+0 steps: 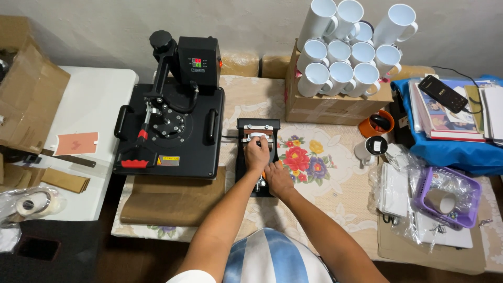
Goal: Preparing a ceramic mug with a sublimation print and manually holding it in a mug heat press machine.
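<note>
A: Crowded bench (335, 188) under a floral cloth. Big black heat press (167, 128) just left of the hands, brown sheets (173, 202) sticking out beneath its front edge. Behind and to the right, a cardboard box (335, 107) stacked with white mugs (348, 57) lying on their sides, mouths toward the camera.

B: And in the middle?

A: Small black mug press (257, 157), close beside the heat press, cable running between them. Left hand (258, 154) on top of it, grip closed around a white mug (258, 137) seated in the cradle. Right hand (277, 175) lower down, at the front of the same press, fingers curled near an orange-tipped handle; cannot tell whether actually clamped on it.

B: Anything in the way?

A: Nothing between hands and press. Orange mug (374, 126) and another white mug (369, 149) well to the right, apart from the hands.

B: Containers?

A: Purple basket (471, 207) at far right, holding a cardboard roll and clear plastic wrap. Blue cloth (456, 152) behind it, carrying books and a black phone (443, 93). Open cardboard carton (29, 99) far left, contents hidden.
</note>
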